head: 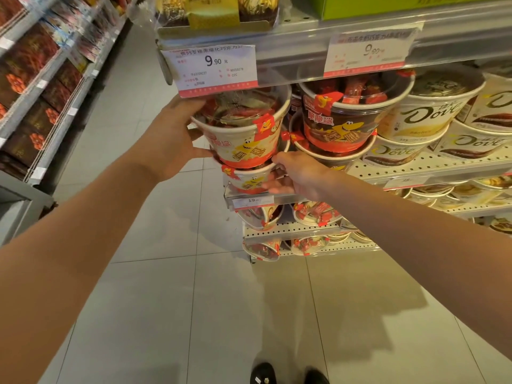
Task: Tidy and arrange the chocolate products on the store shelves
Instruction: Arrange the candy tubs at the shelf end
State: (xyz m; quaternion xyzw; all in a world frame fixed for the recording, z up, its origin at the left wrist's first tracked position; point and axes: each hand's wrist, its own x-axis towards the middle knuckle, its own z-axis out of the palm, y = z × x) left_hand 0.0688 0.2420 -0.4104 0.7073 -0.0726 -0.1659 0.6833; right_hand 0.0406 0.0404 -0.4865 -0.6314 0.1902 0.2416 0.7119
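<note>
A white and red tub of chocolate wafers (243, 134) with a clear lid sits stacked on a second, smaller-looking white tub (248, 180) at the left end of the shelf (432, 169). My left hand (177, 134) grips the upper tub's left side, fingers curled round its rim. My right hand (296, 174) holds the lower tub from the right, fingers wrapped along its rim. Just to the right stands a dark brown tub of the same brand (343, 120), stacked on another one.
White Dove tubs (421, 117) fill the shelf to the right. A price tag reading 9.90 (214, 69) hangs from the shelf above. Lower shelves hold more tubs (313, 214). Another rack of dark boxes (33, 87) lines the aisle on the left. My shoes (288, 374) stand on the tiled floor.
</note>
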